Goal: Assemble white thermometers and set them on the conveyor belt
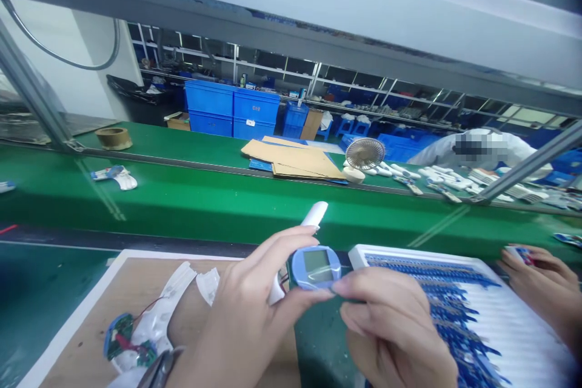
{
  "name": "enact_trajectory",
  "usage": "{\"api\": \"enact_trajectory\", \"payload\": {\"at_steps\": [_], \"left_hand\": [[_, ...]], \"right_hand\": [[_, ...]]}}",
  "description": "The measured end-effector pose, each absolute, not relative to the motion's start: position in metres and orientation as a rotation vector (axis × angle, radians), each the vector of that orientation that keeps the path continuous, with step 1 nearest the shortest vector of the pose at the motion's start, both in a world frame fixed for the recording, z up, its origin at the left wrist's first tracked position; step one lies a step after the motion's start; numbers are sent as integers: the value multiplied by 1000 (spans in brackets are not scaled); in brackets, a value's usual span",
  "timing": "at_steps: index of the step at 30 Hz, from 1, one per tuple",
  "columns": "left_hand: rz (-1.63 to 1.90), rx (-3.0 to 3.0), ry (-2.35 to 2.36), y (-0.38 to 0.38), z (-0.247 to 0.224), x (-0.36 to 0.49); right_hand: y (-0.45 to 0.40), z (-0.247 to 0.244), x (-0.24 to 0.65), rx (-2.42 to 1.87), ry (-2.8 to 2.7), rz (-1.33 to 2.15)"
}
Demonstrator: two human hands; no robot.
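Note:
My left hand [254, 297] is closed around a white handheld device with a blue-rimmed display [317, 267], shaped like a forehead thermometer. Its white end [314, 214] sticks out above my fingers, and the grey screen faces me with a glare across it. My right hand [391, 321] pinches at the display's lower right edge; what lies between thumb and finger is too small to tell. To the left, an opened white shell with a circuit board and wires [131, 339] lies on a brown board [86, 330], beside a small white piece [208, 285].
A white foam tray [513, 321] with rows of blue parts stands right, near another person's hand [541, 267]. Beyond runs a green conveyor belt [204, 200] bearing a device [116, 176]. Cardboard sheets [291, 156], a tape roll [113, 138] and a small fan [365, 153] lie behind it.

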State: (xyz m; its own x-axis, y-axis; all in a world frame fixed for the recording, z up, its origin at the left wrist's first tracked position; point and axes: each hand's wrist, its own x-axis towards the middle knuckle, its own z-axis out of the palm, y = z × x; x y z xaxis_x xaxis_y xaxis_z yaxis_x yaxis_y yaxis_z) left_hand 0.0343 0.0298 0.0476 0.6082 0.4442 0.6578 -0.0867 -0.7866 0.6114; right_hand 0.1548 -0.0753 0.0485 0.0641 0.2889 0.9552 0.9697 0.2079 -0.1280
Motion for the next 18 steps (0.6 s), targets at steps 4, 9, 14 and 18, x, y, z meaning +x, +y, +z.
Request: {"api": "enact_trajectory", "payload": {"at_steps": [4,9,14,18], "left_hand": [[1106,2129,336,32,48,32],[1023,2063,329,32,49,28],[960,2046,306,32,47,27],[854,2027,293,31,48,21]], "right_hand": [[-73,43,151,-1290,-1481,-822],[-79,45,150,-1326,-1486,-829],[-82,44,159,-1288,-1593,-900],[-74,46,154,-1286,-1459,-946]]}}
